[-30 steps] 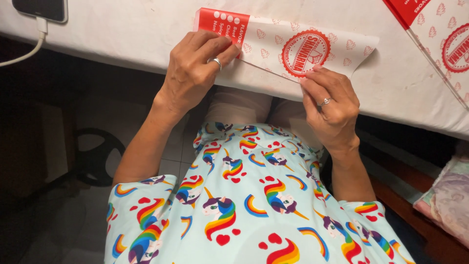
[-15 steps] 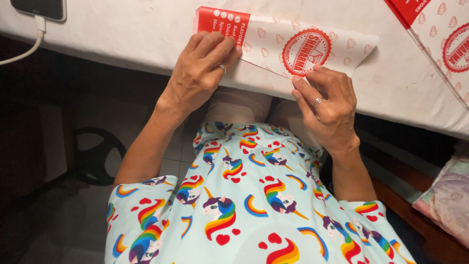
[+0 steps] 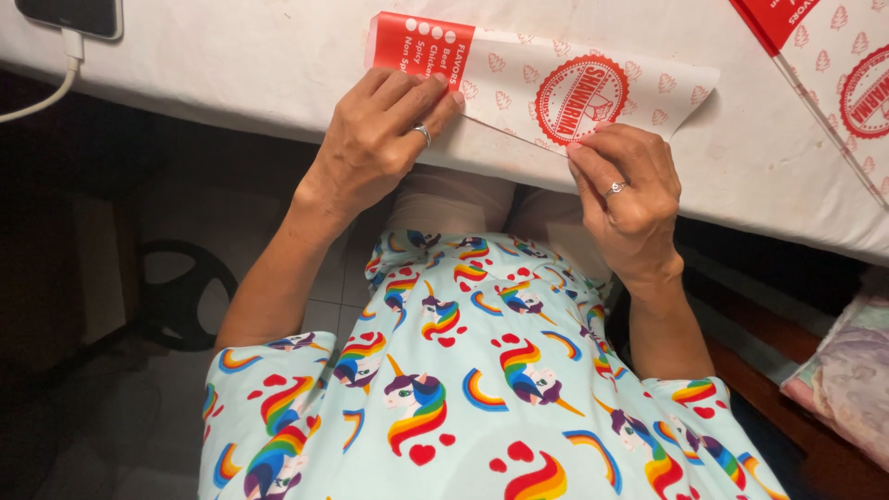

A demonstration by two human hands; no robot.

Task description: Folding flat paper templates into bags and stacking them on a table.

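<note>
A long white paper sleeve (image 3: 519, 79) with a red end panel and a round red stamp lies flat on the white table (image 3: 231, 65), near its front edge. My left hand (image 3: 384, 130) rests on the sleeve's left part, fingers flat beside the red panel, a ring on one finger. My right hand (image 3: 625, 190) pinches the sleeve's lower edge just under the round stamp, also with a ring. Both hands press the paper against the table.
A dark phone (image 3: 69, 14) with a white cable (image 3: 42, 97) lies at the table's far left. More red and white printed paper (image 3: 833, 56) sits at the top right. A patterned cushion (image 3: 847, 380) is at the lower right, dark floor at the left.
My right hand has slid a little left along the sleeve's lower edge. My left hand's fingers have flattened closer to the red panel.
</note>
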